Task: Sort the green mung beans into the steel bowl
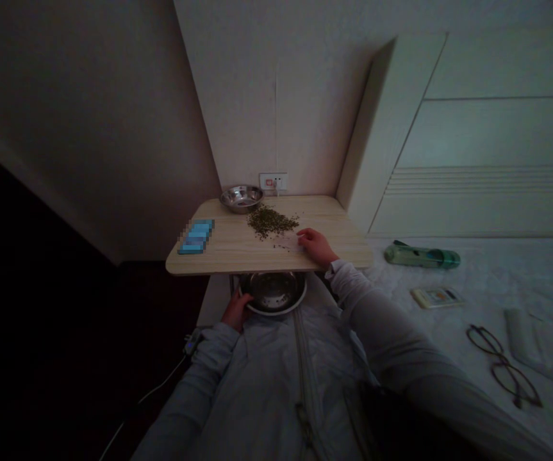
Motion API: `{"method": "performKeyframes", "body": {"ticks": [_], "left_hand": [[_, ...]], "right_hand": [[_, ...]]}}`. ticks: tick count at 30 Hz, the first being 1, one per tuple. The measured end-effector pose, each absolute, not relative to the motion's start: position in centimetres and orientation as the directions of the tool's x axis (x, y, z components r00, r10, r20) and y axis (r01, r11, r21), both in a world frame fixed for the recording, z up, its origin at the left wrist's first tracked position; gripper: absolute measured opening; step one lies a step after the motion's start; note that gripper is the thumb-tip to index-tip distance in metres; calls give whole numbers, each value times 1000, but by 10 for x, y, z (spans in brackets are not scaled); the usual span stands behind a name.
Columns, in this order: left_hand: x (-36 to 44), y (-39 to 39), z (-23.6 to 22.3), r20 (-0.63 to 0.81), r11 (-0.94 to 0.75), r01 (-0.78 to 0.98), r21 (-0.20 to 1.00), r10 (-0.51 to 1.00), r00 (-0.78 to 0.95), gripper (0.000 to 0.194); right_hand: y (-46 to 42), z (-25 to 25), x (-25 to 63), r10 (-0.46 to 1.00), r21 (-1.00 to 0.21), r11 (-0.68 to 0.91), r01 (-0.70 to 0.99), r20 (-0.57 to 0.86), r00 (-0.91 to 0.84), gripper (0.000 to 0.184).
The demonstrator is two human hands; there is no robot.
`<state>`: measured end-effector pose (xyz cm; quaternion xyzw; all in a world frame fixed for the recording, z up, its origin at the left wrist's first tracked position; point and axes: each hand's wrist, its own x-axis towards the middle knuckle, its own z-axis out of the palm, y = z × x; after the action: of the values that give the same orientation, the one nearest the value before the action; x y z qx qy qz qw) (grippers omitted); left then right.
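Note:
My left hand (238,310) grips the rim of a metal bowl (276,313), which sits on my lap below the table's front edge. A few dark bits lie in the bowl. Over the small wooden table (218,259), my right hand (315,246) has its fingers curled at the edge of a thin, pale, card-like piece (286,241) that lies close to the tabletop. A few loose grains are around that piece. Just beyond it spreads a pile of small dark green grains (270,221). Dim light hides finer detail.
A second metal bowl (241,199) stands at the table's back left, near a wall socket (273,182). A lit phone (196,237) lies on the left. On the bed at right are a green bottle (421,255), another phone (436,298) and glasses (503,365).

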<state>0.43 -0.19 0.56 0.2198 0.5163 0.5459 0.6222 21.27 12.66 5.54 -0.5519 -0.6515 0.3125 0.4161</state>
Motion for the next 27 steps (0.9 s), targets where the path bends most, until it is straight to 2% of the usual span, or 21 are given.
{"method": "performKeyframes", "body": {"ticks": [8,27], "left_hand": [[5,-4,9,-415,324,-404,855,896,-158,45],[3,-1,3,-402,315,-429,847,907,-127,50]], "right_hand": [[122,57,212,975,-854,202,479,220,-19,23],[121,54,206,975,-833,209,512,215,-48,25]]}}
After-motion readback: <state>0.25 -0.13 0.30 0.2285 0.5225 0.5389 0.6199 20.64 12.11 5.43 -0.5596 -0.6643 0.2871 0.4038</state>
